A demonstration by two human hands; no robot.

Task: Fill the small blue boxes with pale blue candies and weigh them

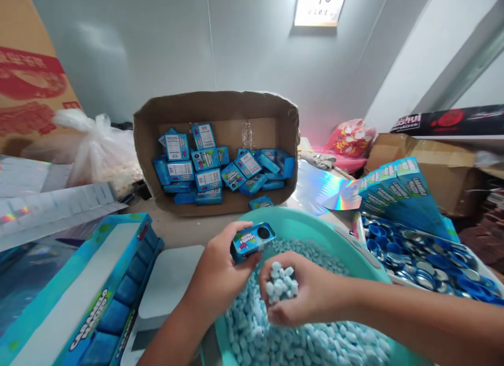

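Note:
Over a turquoise basin [331,227], my left hand [222,258] grips a small blue candy box [249,242] with a dark round opening on its upper face. My right hand [301,292], cupped palm up just below and to the right of the box, holds a heap of pale blue candies [282,283]. Many more loose pale blue candies [334,345] fill the basin under both hands. Another blue box [261,202] lies beyond the rim, by the carton. The inside of the held box is hidden.
An open cardboard carton [216,106] with several blue boxes stands behind the basin. At right, a tray holds blue and silver round lids [425,263]. A white scale [173,276] and a long blue display box [106,297] are at left. A plastic bag [90,150] sits behind them.

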